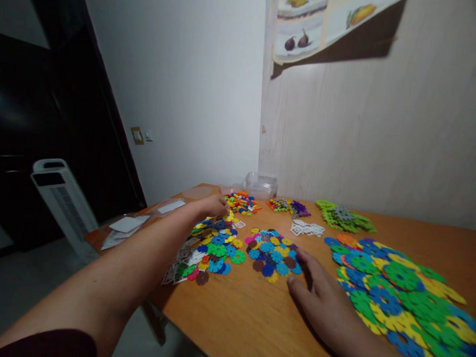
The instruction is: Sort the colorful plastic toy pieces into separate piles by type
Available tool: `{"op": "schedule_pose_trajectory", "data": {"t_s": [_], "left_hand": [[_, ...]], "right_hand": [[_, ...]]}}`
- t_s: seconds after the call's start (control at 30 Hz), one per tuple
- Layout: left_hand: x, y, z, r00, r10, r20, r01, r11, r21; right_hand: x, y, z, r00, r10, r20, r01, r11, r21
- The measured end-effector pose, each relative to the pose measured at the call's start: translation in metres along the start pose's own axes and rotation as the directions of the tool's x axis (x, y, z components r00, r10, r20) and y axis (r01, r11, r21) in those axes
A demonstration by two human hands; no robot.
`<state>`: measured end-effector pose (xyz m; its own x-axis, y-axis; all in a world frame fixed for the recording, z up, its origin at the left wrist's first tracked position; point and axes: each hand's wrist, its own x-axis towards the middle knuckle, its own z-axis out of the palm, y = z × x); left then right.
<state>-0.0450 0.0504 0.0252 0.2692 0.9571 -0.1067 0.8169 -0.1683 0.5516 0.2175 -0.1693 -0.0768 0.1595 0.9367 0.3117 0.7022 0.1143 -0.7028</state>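
My left hand [216, 205] reaches across to the far side of a mixed heap of small slotted discs [217, 250]. Its fingers are bent down and together next to the small colourful plastic pieces [243, 202]; what they hold, if anything, is hidden. My right hand [315, 290] rests on the wooden table [251, 316] with thumb and fingers apart. Its fingertips are at the right edge of a second pile of small slotted discs [274, 252], mostly blue, yellow and brown. White lattice pieces [175, 265] lie partly under the left heap.
Large slotted discs [401, 291] spread over the right side. Green pieces [344, 217], white lattice pieces [307, 228] and purple pieces [300, 208] lie toward the wall. Clear plastic containers [261, 185] stand at the back; plastic bags with white labels [128, 224] lie at the left edge.
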Motion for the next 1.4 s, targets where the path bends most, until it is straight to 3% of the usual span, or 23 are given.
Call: {"op": "schedule_pose_trajectory", "data": {"t_s": [0.1,0.23,0.33,0.47,0.57,0.63,0.73,0.83,0.97,1.1,1.2,1.3,1.4], "left_hand": [[-0.002,0.038,0.012,0.992,0.107,0.062,-0.098,0.987,-0.127],[-0.004,0.097,0.043,0.96,0.224,0.169,-0.187,0.96,-0.209],[-0.006,0.141,0.073,0.899,0.339,0.279,-0.265,0.926,-0.269],[-0.014,0.193,0.111,0.797,0.428,0.425,-0.286,0.889,-0.357],[-0.019,0.219,0.131,0.758,0.505,0.412,-0.288,0.827,-0.483],[-0.019,0.224,0.136,0.751,0.539,0.382,-0.307,0.797,-0.52],[-0.012,0.213,0.132,0.765,0.529,0.367,-0.316,0.805,-0.502],[0.0,0.182,0.113,0.837,0.456,0.301,-0.301,0.845,-0.443],[0.015,0.121,0.072,0.902,0.379,0.208,-0.322,0.91,-0.262],[0.022,0.055,0.027,0.97,0.214,0.119,-0.212,0.977,-0.036],[0.02,0.014,0.002,0.994,0.086,0.071,-0.097,0.982,0.163],[0.015,-0.014,-0.008,0.999,-0.002,0.053,-0.012,0.964,0.265],[0.012,-0.031,-0.004,0.998,-0.024,0.06,0.006,0.958,0.286]], "right_hand": [[0.0,-0.003,0.0,1.0,0.0,0.0,0.0,1.0,-0.004],[0.0,-0.009,-0.002,1.0,-0.013,0.002,0.013,1.0,0.005],[-0.001,-0.013,-0.003,1.0,-0.009,-0.003,0.009,1.0,0.003],[0.0,-0.015,-0.003,1.0,-0.008,-0.005,0.008,1.0,-0.002],[0.0,-0.014,-0.003,1.0,-0.017,0.003,0.017,1.0,0.007],[0.001,-0.012,-0.002,1.0,-0.017,-0.004,0.017,1.0,0.013],[0.001,-0.01,-0.001,1.0,-0.026,-0.016,0.026,0.999,0.031],[0.001,-0.008,0.0,1.0,-0.026,-0.018,0.026,0.999,0.025],[0.001,-0.006,0.001,1.0,-0.028,-0.012,0.028,0.999,0.026],[0.002,-0.003,0.001,1.0,-0.015,-0.021,0.015,1.0,0.025],[0.002,0.0,0.001,1.0,-0.015,-0.016,0.015,1.0,0.021],[0.002,0.003,0.002,1.0,-0.016,-0.013,0.016,1.0,0.016],[0.002,0.007,0.003,1.0,-0.015,-0.001,0.015,1.0,0.001]]}}
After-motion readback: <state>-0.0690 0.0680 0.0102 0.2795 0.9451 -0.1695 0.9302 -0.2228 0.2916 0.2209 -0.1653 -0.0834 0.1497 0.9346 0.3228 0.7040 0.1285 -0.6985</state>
